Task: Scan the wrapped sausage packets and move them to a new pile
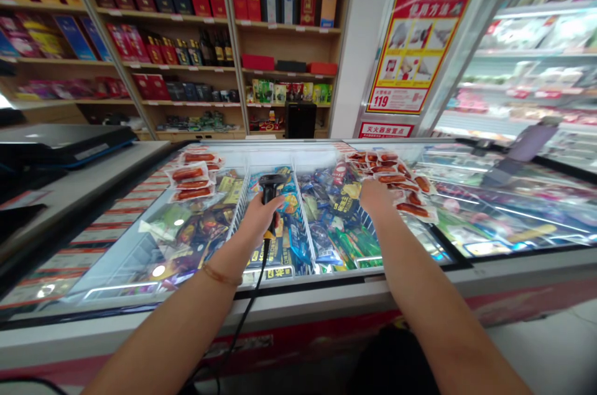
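Above the freezer [321, 300], the left hand [258, 216] grips a scanner [269, 191] near-upright, head-up

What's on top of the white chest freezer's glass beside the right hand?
Clear plastic packs of reddish-brown sausages, many overlapping. Whatever lies directly behind the right hand, or beneath the upper ones, is covered and cannot be seen.

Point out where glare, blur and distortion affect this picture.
Head view, right: light streaks cross the freezer glass, and the chilled shelves behind look washed out and smeared; head view, upper left: a shelving upright leans outward, likely wide-angle distortion; head view, centre: the black scanner and left hand read fairly clearly.
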The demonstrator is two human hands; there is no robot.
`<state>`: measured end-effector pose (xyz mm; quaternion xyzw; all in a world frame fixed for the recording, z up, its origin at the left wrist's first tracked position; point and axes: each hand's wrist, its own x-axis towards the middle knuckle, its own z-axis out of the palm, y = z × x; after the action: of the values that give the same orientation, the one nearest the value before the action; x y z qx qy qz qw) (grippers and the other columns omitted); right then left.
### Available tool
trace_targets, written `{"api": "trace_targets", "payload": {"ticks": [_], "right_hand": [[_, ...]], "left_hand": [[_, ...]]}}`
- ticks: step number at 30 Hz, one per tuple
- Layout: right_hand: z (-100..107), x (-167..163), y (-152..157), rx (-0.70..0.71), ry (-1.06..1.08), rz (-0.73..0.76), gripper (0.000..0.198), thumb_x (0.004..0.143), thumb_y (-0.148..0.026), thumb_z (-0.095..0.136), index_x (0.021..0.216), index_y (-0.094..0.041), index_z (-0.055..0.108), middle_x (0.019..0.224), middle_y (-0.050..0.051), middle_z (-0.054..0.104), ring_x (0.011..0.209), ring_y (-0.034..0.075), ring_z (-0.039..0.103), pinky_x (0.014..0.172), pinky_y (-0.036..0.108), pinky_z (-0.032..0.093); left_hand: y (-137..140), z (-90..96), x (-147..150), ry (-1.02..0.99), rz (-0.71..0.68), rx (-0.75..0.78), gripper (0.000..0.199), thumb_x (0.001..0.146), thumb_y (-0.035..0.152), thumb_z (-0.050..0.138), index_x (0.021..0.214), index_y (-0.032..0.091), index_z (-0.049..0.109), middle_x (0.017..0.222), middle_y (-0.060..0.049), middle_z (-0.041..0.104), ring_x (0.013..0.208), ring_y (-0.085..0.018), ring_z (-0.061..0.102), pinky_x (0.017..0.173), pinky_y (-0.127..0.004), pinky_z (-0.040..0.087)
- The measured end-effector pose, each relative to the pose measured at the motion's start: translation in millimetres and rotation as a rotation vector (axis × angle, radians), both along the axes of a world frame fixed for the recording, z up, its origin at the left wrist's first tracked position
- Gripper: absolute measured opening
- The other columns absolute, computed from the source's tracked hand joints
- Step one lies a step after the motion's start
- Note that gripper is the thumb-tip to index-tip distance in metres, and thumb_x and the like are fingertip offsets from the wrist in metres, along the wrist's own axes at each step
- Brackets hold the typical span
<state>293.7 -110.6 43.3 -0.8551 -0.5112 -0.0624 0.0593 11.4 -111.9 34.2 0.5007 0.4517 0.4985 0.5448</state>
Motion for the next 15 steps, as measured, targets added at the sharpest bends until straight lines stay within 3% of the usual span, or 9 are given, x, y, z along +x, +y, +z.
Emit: {"api": "trace_targets", "payload": {"ticks": [4,8,12,15], "right_hand": [[-2.9,-8.5,2.8,0.027,-0.061,0.112,0.036,0.085,-0.004,0.045,0.114,-0.008,0.066,0.117,0.022,0.063,0.116,0.032,0.057,0.087,0.039,0.047],[-1.1,-23.4,8.1,0.177,0.012,0.379,0.029,0.076,-0.001,0.050,0.096,-0.014,0.066,0.096,0.012,0.067,0.100,0.025,0.060,0.085,0.034,0.044],[-4.6,-41.0,11.6,0.461,0.288,0.679,0.023,0.068,-0.006,0.048,0.084,-0.018,0.060,0.077,0.003,0.057,0.079,0.018,0.055,0.076,0.028,0.042],[-14.1,-50.9,14.8,0.592,0.589,0.754,0.019,0.067,-0.014,0.047,0.083,-0.020,0.055,0.063,-0.005,0.040,0.061,0.014,0.044,0.063,0.025,0.038]], "left_hand": [[-2.4,4.3,1.5,0.016,0.027,-0.021,0.034,0.067,0.036,0.075,0.085,0.019,0.052,0.058,0.002,0.059,0.035,-0.009,0.045,0.037,-0.022,0.033],[-2.8,4.4,2.1,0.004,0.025,-0.028,0.036,0.066,0.036,0.076,0.087,0.019,0.052,0.058,0.003,0.060,0.034,-0.009,0.046,0.037,-0.022,0.033],[-0.1,0.4,1.7,-0.003,0.028,-0.012,0.036,0.066,0.037,0.076,0.087,0.020,0.052,0.056,0.004,0.057,0.033,-0.009,0.045,0.035,-0.022,0.031],[1.2,-0.3,1.7,0.002,0.031,-0.017,0.035,0.067,0.037,0.074,0.088,0.019,0.052,0.056,0.003,0.058,0.034,-0.009,0.046,0.035,-0.022,0.033]]}}
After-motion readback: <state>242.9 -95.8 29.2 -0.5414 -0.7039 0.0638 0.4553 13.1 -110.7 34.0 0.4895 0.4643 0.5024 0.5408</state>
